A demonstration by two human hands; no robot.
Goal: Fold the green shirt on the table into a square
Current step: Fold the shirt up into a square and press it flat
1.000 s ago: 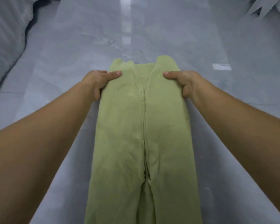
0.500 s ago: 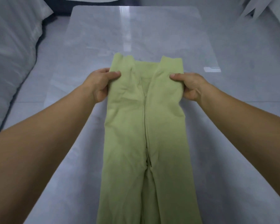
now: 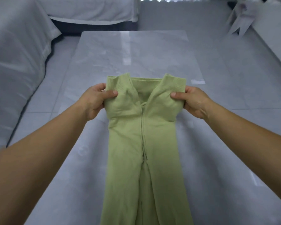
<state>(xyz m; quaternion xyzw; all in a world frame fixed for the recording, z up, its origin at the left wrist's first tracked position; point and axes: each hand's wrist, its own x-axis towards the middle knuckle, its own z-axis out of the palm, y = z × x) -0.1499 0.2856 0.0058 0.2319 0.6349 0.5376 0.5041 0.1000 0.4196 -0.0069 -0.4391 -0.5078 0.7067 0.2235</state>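
While the left hand (image 3: 96,99) pinches one far corner of the green shirt (image 3: 143,143), thumb pressed on top and fingers curled underneath the cloth, the right hand (image 3: 193,101) pinches the opposite far corner in the same way, and the two hands are level with each other with the width of the garment between them. The shirt is folded lengthwise into a long narrow strip, its two folded-in sides meeting along a line that runs down the middle. Between the hands the far end of the strip is raised off the grey tabletop (image 3: 136,51), bunched and creased just inside each thumb, with the ribbed band (image 3: 145,79) at its edge just beyond the fingertips. From the hands the rest of the strip lies flat on the tabletop and runs back toward the person, between the two bare forearms, until it leaves the view at the near edge. The glossy tabletop stretches well beyond the hands to its far edge. Out to the left of the left hand, beside the tabletop, is furniture under a white cover (image 3: 15,62), and more white-covered furniture (image 3: 94,10) lies past the far edge. Far off beyond the right hand, a blurred white object (image 3: 253,15) sits at the corner of the view; what it is cannot be told.
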